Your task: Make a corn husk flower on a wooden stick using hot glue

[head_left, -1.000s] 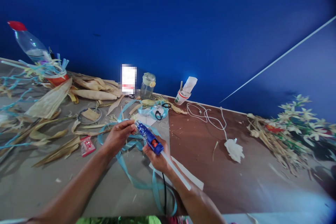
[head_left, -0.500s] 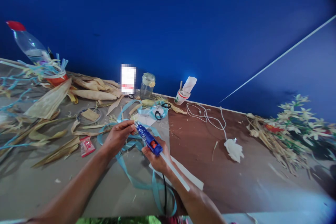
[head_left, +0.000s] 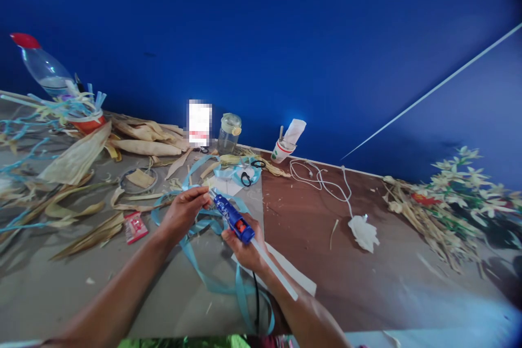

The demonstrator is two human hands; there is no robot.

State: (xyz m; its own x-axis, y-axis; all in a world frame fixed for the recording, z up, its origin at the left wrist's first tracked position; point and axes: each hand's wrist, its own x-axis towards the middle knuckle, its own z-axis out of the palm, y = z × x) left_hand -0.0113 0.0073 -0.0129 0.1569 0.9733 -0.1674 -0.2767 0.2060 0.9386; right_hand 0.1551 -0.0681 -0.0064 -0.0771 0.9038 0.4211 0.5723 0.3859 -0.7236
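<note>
My right hand (head_left: 243, 247) is wrapped round the grip of a blue glue gun (head_left: 230, 216) with a white glue stick (head_left: 274, 276) sticking out of its back and a black cord hanging below. The gun's nozzle points up-left at my left hand (head_left: 185, 211). That hand is closed in a pinch on a small piece right at the nozzle tip; what it pinches is too small to name. A long light-blue ribbon (head_left: 212, 283) loops on the table under both hands.
Dried corn husks (head_left: 77, 160) are strewn over the left of the table, with a plastic bottle (head_left: 44, 68) and a cup of strips. A glass jar (head_left: 228, 133), a paper cup (head_left: 283, 149), scissors (head_left: 247, 176), a white cable (head_left: 322, 179) and a bunch of husk flowers (head_left: 452, 196) lie further back and right.
</note>
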